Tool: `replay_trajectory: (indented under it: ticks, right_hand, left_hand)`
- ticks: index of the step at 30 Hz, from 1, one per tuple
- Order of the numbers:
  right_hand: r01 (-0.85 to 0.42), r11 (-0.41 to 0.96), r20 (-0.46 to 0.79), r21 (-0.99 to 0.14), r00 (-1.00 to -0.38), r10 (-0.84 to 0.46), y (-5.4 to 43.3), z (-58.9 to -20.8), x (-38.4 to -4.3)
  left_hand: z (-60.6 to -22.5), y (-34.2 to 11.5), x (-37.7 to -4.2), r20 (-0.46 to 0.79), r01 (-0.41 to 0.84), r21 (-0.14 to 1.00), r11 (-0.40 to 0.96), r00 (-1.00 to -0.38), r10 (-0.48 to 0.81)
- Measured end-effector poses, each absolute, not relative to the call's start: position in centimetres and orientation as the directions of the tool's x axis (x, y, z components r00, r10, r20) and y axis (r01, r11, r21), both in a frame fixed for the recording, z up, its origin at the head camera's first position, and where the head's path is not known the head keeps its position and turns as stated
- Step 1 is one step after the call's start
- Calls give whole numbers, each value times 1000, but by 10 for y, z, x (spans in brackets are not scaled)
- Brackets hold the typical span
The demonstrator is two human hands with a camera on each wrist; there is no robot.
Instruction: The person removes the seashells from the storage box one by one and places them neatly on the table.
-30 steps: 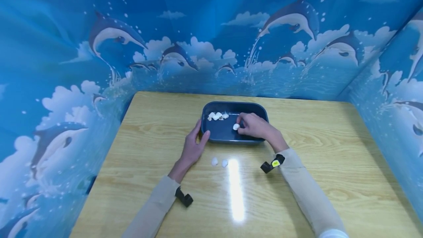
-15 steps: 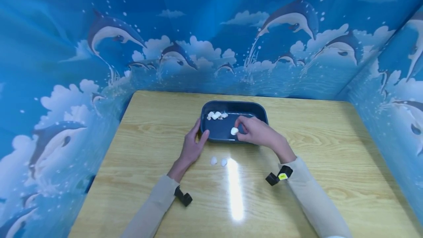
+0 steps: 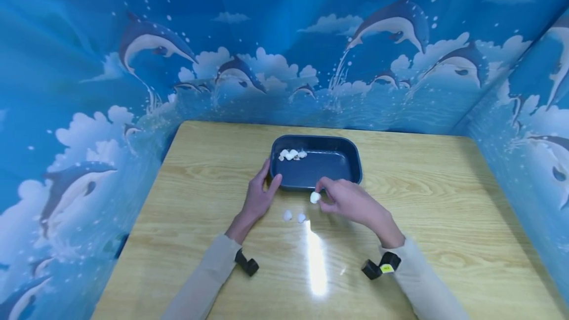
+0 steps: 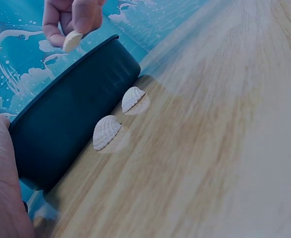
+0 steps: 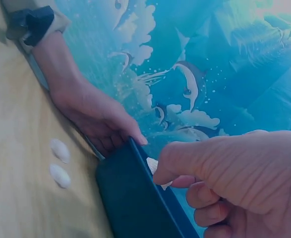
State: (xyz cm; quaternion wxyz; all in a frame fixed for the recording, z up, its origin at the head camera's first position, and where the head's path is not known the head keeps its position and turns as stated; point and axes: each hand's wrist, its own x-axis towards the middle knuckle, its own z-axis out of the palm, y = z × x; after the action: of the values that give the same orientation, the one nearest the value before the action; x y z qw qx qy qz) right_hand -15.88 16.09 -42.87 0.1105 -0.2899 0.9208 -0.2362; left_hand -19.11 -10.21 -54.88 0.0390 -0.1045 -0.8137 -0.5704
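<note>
A dark blue rectangular tray [image 3: 306, 179] stands on the table, with several white seashells [image 3: 292, 155] clustered in its far left part. My left hand [image 3: 259, 197] holds the tray's left front corner, thumb at the front rim and fingers along the left side. Just in front of the tray's front wall, my right hand [image 3: 348, 201] pinches one white seashell [image 3: 314, 197] between thumb and finger, raised off the table. Below it, two ribbed white seashells [image 4: 107, 133] lie side by side on the wood, nearer the person. The left hand's fingers are partly hidden in both wrist views.
The light wooden table [image 3: 213, 162] reaches back to a blue curtain [image 3: 275, 93] printed with dolphins, which also runs along both sides. A bright light reflection crosses the table in front of the tray. Black wrist cameras [image 3: 247, 263] sit at both cuffs.
My right hand has come out of the tray toward the person, over the front rim, with the pinched seashell. My left hand and the tray have stayed in place.
</note>
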Motion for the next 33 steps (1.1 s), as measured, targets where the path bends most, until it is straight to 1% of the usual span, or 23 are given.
replay_trajectory:
  ticks: [6, 12, 19, 28, 33]
  right_hand:
    - [-470, 737, -71, -486, -819, -569, 161, -440, -145]
    - [-514, 738, -53, -437, -804, -592, 160, -452, -137]
    - [-520, 758, -77, -393, -803, -591, 157, -469, -133]
    - [-498, 733, -121, -463, -784, -609, 154, -482, -137]
    - [-503, 735, -124, -454, -782, -611, 156, -486, -139]
  left_hand:
    - [-549, -103, -191, 169, 201, 920, 335, -978, 124]
    - [-550, -104, -191, 172, 204, 922, 330, -977, 123]
    - [-550, -102, -192, 168, 200, 924, 326, -978, 125]
    - [-549, -102, -192, 163, 198, 923, 329, -978, 131]
    - [-549, -102, -191, 173, 203, 926, 318, -977, 121]
